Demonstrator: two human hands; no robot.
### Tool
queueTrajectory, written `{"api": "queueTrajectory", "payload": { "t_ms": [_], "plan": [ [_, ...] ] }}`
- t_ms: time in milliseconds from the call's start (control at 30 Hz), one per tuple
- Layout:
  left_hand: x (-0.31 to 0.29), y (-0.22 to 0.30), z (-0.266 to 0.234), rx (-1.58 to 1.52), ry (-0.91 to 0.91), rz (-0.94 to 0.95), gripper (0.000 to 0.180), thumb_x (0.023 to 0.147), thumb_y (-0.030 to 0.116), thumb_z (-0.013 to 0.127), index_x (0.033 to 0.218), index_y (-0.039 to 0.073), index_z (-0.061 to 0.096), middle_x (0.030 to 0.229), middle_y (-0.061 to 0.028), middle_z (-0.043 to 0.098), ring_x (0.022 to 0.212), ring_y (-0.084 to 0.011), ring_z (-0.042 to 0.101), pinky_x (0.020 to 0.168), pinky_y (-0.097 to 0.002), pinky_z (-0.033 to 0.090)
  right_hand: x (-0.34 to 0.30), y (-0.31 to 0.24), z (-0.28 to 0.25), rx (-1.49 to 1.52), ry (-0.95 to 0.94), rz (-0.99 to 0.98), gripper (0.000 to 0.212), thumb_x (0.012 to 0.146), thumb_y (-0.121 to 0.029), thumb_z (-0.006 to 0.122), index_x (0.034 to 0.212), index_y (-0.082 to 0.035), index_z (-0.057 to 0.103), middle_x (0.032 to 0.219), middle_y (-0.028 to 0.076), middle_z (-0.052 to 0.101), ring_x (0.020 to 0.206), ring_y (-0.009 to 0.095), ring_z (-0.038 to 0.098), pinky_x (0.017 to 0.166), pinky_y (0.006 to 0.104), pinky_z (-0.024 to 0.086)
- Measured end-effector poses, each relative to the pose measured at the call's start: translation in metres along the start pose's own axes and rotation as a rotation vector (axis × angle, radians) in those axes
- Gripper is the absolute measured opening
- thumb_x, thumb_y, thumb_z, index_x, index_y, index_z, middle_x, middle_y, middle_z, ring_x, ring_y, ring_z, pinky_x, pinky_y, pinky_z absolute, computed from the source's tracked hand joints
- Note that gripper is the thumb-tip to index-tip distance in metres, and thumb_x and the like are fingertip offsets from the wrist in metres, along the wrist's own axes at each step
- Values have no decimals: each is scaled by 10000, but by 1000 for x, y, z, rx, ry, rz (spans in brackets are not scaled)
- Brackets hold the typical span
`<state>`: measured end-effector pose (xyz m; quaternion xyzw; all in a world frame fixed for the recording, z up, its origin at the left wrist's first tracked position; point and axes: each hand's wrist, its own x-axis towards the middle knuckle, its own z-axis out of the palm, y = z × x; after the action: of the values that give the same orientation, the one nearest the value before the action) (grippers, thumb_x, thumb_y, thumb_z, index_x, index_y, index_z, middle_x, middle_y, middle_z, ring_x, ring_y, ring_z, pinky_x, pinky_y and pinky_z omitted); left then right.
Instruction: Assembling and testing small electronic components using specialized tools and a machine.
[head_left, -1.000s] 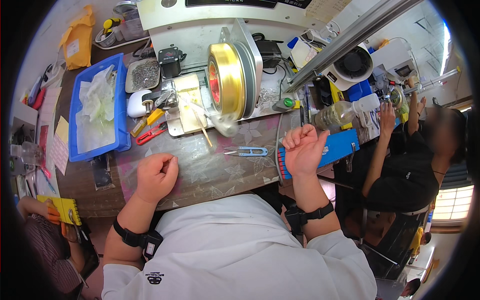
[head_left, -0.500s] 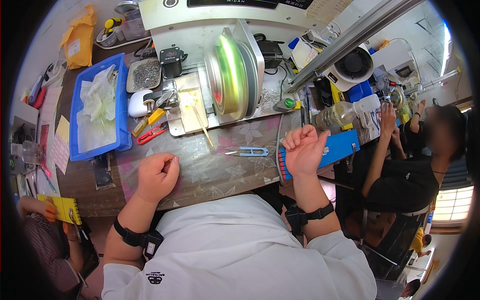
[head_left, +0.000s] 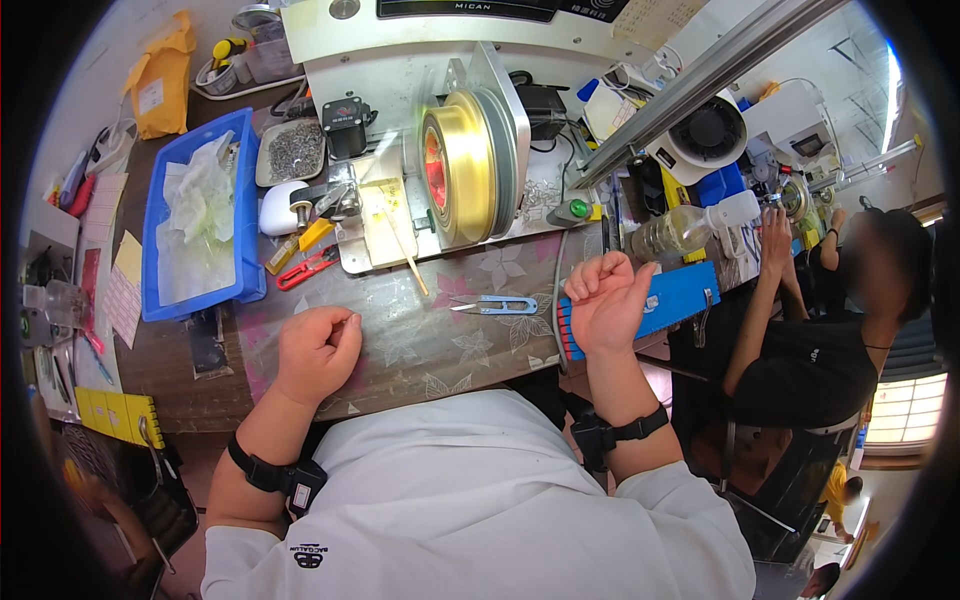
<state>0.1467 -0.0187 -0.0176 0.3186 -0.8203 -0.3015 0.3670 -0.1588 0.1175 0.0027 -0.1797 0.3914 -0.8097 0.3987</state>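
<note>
My left hand (head_left: 318,352) rests at the front of the table, its fingers curled into a loose fist; no object shows in it. My right hand (head_left: 610,305) lies palm up, fingers half bent and thumb apart, with a bare palm. It is over the left end of a blue flat case (head_left: 672,302) with red along one edge. Between my hands lie blue-handled thread snips (head_left: 505,304), touched by neither. Beyond them a large spool of clear yellowish tape or film (head_left: 465,170) is mounted on a machine (head_left: 420,255). A thin wooden stick (head_left: 405,245) lies on a pale pad (head_left: 385,215).
On the left are a blue tray (head_left: 250,200) with crumpled clear sheets, a dish of small metal parts (head_left: 293,150) and red-handled pliers (head_left: 308,268). A clear bottle (head_left: 675,235) lies at the right. A metal post (head_left: 690,95) slants overhead. A co-worker (head_left: 800,340) sits at right.
The bright green glow on the spool has gone and its yellowish surface shows. At the lower left, another person's hand has left the yellow folder. My hands have stayed still.
</note>
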Motion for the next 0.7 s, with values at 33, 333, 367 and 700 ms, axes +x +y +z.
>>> {"api": "queueTrajectory", "payload": {
  "t_ms": [33,333,367,700],
  "plan": [
    [0,0,0,0,1,1,70,770,42,663,727,42,607,545,-63,523,470,-224,521,475,-328,404,0,0,0,-2,-4,-2,560,942,-639,319,810,-108,439,637,32,405,589,155,385,585,288,324],
    [0,1,0,-2,11,9,65,773,46,665,735,45,611,547,-63,527,470,-230,522,474,-335,402,-1,0,-1,-2,-32,9,561,945,-638,308,819,-109,447,646,32,413,599,155,388,594,289,329],
    [0,1,0,4,9,12,64,773,45,665,737,45,611,547,-62,527,472,-229,524,475,-335,403,-1,0,-1,-2,-32,8,561,945,-638,308,819,-109,447,646,32,413,599,155,388,594,289,329],
    [0,2,0,24,17,18,66,771,45,666,733,44,612,563,-69,545,489,-233,537,486,-335,412,-1,1,-4,-11,-51,2,564,939,-645,320,822,-107,443,656,34,416,604,155,386,595,288,329]
  ]
}}
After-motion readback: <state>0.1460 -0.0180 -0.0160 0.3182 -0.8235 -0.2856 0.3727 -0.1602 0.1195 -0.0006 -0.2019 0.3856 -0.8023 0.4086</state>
